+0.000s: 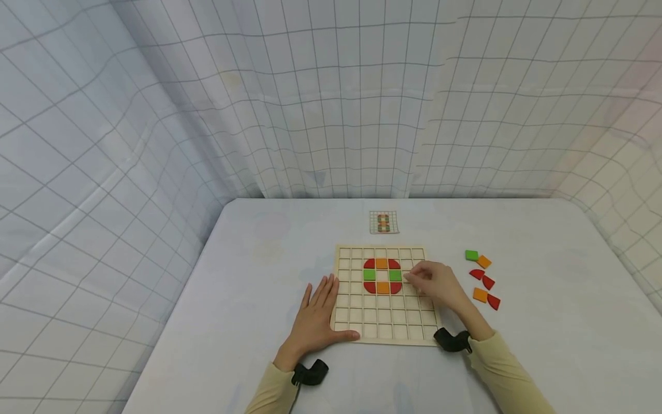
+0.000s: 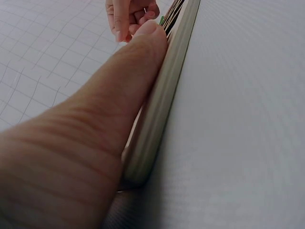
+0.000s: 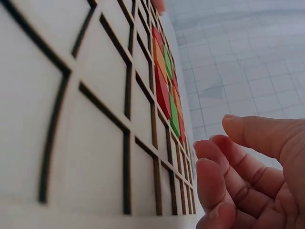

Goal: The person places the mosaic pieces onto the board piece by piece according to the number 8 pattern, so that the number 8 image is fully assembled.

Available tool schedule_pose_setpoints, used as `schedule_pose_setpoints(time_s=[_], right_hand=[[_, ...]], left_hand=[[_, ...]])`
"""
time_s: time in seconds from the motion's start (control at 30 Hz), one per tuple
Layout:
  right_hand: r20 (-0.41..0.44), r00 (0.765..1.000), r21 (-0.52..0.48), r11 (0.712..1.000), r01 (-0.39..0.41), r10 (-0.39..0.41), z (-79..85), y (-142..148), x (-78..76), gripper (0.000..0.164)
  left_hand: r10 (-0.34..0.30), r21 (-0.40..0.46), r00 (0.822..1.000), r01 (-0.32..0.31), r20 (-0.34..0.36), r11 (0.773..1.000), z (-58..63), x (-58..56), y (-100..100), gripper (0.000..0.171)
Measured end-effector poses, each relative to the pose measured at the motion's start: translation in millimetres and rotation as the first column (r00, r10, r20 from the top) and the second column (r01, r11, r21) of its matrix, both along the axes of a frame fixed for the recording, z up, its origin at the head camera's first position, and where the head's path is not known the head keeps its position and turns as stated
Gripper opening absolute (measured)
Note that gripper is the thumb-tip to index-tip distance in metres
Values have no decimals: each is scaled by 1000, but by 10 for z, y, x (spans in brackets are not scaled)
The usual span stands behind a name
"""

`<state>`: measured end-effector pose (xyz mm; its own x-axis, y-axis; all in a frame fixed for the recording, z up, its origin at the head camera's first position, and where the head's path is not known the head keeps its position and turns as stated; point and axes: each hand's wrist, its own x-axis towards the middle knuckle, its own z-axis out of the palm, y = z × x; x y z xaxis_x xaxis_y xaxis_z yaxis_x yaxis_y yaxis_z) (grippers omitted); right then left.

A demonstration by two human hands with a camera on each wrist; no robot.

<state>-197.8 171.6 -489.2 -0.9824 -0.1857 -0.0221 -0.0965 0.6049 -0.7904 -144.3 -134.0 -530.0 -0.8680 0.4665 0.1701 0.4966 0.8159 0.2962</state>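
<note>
A wooden grid board (image 1: 369,330) lies on the table, seen from above in the head view. In its upper middle cells, red rounded corner pieces, two orange squares (image 1: 381,263) and two green squares (image 1: 369,275) form a ring around one bare cell. My left hand (image 1: 312,322) rests flat at the board's left side, fingers straight, thumb along the front edge. Over the right part of the board, my right hand (image 1: 437,282) has its fingertips close to the right green square (image 1: 395,275). Between its loosely bent fingers (image 3: 209,183) and thumb, the right wrist view shows nothing.
To the right of the board lie several loose pieces: a green square (image 1: 472,255), two orange squares (image 1: 480,295) and red rounded pieces (image 1: 493,302). Behind the board lies a small pattern card (image 1: 373,221). White gridded curtains (image 1: 341,115) surround the table.
</note>
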Motion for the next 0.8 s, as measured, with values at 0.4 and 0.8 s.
schedule_pose_setpoints(time_s=[0.4,0.8], right_hand=[[-55,996,6,997,77,-76,64,482,45,27],[-206,949,145,951,272,-240,119,901,105,25]], left_hand=[[12,-31,999,-11,31,999,29,5,9,117],[17,-25,999,-16,47,1000,19,6,9,118]])
